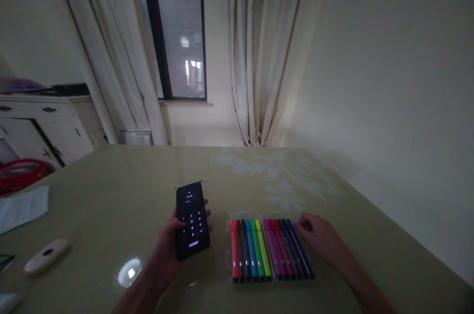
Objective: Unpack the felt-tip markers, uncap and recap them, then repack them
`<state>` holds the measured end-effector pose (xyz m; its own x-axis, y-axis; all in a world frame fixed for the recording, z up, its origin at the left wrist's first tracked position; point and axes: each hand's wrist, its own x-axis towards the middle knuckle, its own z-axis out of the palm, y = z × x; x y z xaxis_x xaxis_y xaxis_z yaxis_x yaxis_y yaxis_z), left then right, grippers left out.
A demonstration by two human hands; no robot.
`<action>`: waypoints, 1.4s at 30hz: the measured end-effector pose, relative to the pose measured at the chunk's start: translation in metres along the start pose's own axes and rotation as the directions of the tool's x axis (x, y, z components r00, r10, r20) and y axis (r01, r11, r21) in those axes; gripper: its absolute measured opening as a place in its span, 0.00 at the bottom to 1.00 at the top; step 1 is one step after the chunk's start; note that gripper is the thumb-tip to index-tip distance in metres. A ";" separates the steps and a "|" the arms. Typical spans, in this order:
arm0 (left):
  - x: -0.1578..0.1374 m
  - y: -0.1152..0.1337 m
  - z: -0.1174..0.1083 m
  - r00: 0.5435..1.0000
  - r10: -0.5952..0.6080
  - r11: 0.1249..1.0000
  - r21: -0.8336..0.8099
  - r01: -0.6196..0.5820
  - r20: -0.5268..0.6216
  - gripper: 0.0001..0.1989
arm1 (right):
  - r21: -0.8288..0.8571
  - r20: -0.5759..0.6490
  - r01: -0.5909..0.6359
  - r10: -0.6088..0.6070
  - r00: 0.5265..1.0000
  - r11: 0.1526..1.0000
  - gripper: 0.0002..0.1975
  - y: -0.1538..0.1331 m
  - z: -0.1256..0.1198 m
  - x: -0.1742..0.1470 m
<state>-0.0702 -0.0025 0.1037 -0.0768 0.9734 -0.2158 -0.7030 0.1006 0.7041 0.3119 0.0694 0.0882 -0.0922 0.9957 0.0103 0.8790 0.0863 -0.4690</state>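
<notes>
L hand (168,250) | phone (191,219) upright-ish, long axis fwd | markers (270,249) parallel

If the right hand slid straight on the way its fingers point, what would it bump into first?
The right hand points leftward with its fingers right by the set of coloured marker pens. Going straight on, it would probably meet the dark blue pen at that edge first; whether it already touches is unclear.

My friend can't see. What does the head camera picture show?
The left hand holds up a lit phone, while the right hand rests beside a row of colored markers on a green table. Curtains frame a dark window behind.
</notes>
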 end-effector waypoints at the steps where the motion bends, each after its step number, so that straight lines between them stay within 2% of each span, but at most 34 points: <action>1: 0.001 0.000 -0.002 1.000 -0.001 1.000 -0.005 0.001 0.021 0.41 | 0.002 -0.003 0.005 -0.005 1.000 1.000 0.13 0.001 0.001 0.000; 4: 0.003 -0.003 -0.009 0.997 0.011 1.000 0.028 -0.013 0.078 0.42 | -0.003 -0.010 0.018 -0.018 1.000 1.000 0.15 0.003 0.002 0.001; 9: 0.004 -0.006 -0.011 0.997 0.013 0.992 0.126 -0.022 0.079 0.41 | 0.001 -0.005 0.023 -0.023 1.000 1.000 0.14 0.005 0.003 0.001; 14: 0.005 -0.003 -0.012 0.998 -0.037 0.996 0.082 0.033 0.045 0.42 | 0.015 -0.008 0.010 -0.010 1.000 1.000 0.14 0.006 0.005 0.002; 18: 0.004 0.001 -0.013 0.998 -0.005 1.000 -0.003 0.005 0.061 0.40 | 0.058 -0.025 0.031 -0.029 0.999 0.998 0.15 -0.001 0.005 0.001; 24: 0.005 0.002 -0.022 0.990 -0.044 0.990 -0.126 0.061 0.137 0.39 | 0.095 -0.116 0.218 -0.207 0.971 0.971 0.14 -0.035 0.011 -0.013; 26: 0.006 0.002 -0.025 0.987 -0.034 0.982 -0.176 0.062 0.156 0.39 | 0.088 -0.111 0.282 -0.272 0.956 0.955 0.14 -0.050 0.017 -0.022; 30: 0.007 0.002 -0.029 0.983 0.001 0.976 -0.216 0.040 0.185 0.39 | 0.040 -0.048 0.409 -0.407 0.912 0.912 0.11 -0.077 0.037 -0.045; 31: 0.008 0.003 -0.030 0.982 0.012 0.977 -0.210 0.028 0.187 0.39 | 0.013 -0.028 0.448 -0.447 0.894 0.894 0.15 -0.082 0.045 -0.051; 34: 0.009 0.002 -0.032 0.977 0.037 0.978 -0.206 0.007 0.209 0.41 | -0.051 0.004 0.575 -0.576 0.818 0.816 0.38 -0.092 0.070 -0.063; 36: 0.009 0.002 -0.032 0.972 0.038 0.968 -0.248 0.022 0.234 0.40 | -0.113 0.016 0.671 -0.674 0.739 0.733 0.45 -0.093 0.086 -0.065; 37: 0.009 0.002 -0.032 0.969 0.035 0.963 -0.269 0.033 0.245 0.39 | -0.150 0.010 0.709 -0.716 0.698 0.689 0.45 -0.093 0.093 -0.064; 39: 0.009 0.002 -0.031 0.966 0.024 0.962 -0.269 0.048 0.257 0.39 | -0.202 0.005 0.746 -0.761 0.648 0.634 0.44 -0.092 0.102 -0.063; 40: 0.008 0.002 -0.030 0.966 0.018 0.967 -0.251 0.049 0.258 0.40 | -0.212 0.017 0.752 -0.767 0.641 0.624 0.43 -0.092 0.104 -0.062; 42: 0.007 0.002 -0.029 0.967 0.006 0.979 -0.199 0.046 0.253 0.40 | -0.205 0.072 0.745 -0.749 0.658 0.635 0.40 -0.094 0.103 -0.061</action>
<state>-0.0928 -0.0010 0.0839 0.1006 0.9944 -0.0338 -0.8323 0.1027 0.5447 0.1872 -0.0031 0.0408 -0.7530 0.5883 0.2948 0.5852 0.8036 -0.1089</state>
